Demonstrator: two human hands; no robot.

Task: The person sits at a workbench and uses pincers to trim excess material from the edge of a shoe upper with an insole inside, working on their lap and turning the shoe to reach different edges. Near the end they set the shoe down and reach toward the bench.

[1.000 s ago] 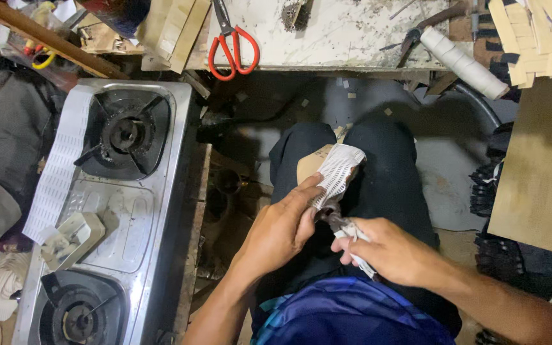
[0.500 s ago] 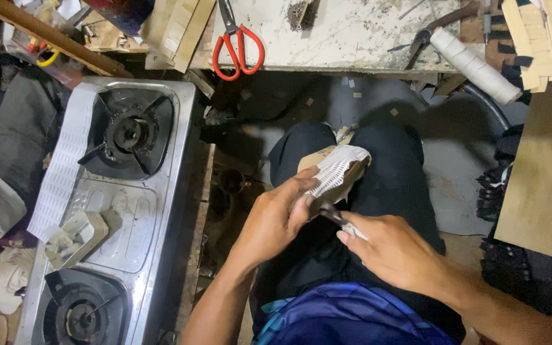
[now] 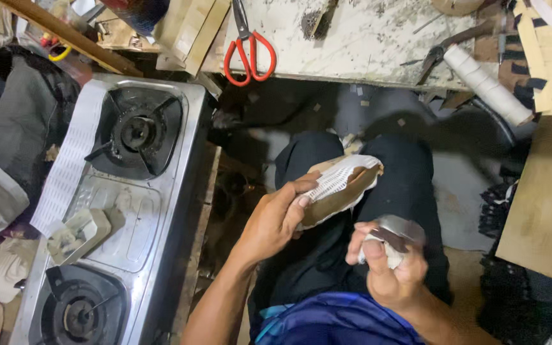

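Over the lap, right in the middle of the scene, the left hand (image 3: pixel 275 223) is clamped on a tan shoe piece (image 3: pixel 340 191) with a white ribbed strip lying across it; thumb on top, fingers curled underneath, so it sits above the dark trousers (image 3: pixel 404 185) with nothing supporting it from below. Just right and a bit nearer, the right hand (image 3: pixel 388 265) is closed around a crumpled white rag or tape wad (image 3: pixel 384 252) with something dark in it. It's blurry, so I can't tell if there's a blade or tool tucked inside.

What I'd worry about: that white strip looks only loosely laid over the tan piece, and the far end hangs past the edge. If the grip shifts, it could slide crooked or peel off. And if there is something sharp in the right fist, it's working close to the left thumb, so a slip could nick it.

Going outward, the two-burner gas stove (image 3: pixel 116 211) sits close on the left, with a long white strip (image 3: pixel 71 163) draped along its left edge next to the far burner. Can't see any flame, but fabric beside a burner isn't great. Far side, red-handled scissors (image 3: pixel 248 48) lie near the bench (image 3: pixel 365 45) edge, above the knees, and a white roll (image 3: pixel 487 83) leans off its right end; a bump could drop either one.
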